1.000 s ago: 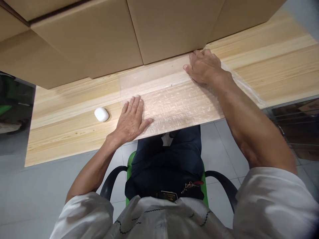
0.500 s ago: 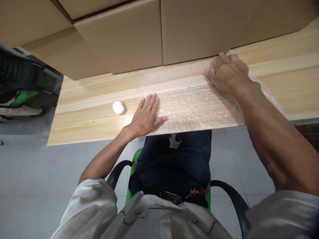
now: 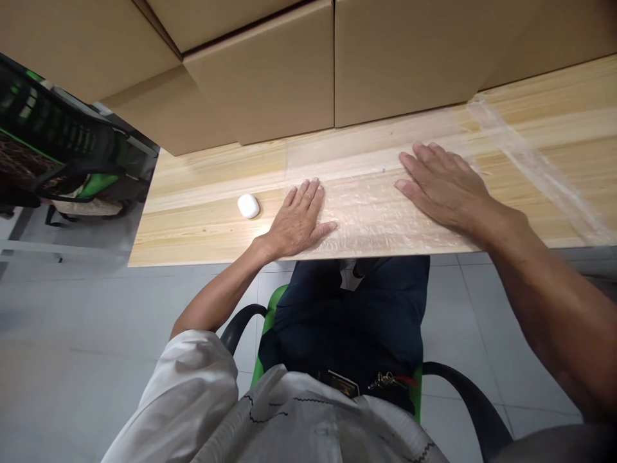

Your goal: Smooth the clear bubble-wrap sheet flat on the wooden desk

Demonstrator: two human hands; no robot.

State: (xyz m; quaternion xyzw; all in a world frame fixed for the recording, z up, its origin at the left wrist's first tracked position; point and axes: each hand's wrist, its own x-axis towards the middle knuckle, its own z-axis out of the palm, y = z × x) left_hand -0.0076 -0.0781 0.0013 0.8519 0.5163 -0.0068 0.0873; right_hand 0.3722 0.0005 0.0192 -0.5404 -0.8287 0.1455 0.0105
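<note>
Clear plastic sheet (image 3: 364, 206) lies spread on worktop (image 3: 193, 215) at sitter's twelve o'clock, left hand (image 3: 296, 222) and right hand (image 3: 446, 186) apart, palms down over it, gripping nothing; spreading judged mostly done, creased strip (image 3: 540, 164) at its three o'clock apparently not yet smoothed, white case (image 3: 249, 206) at nine o'clock untouched.

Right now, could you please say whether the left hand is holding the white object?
No, the left hand lies flat, apart from the white object.

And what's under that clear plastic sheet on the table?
Pale wooden tabletop shows through the clear plastic sheet; I can make out nothing else beneath. The left hand and right hand cover parts of it, so what's there can't be seen.
</note>
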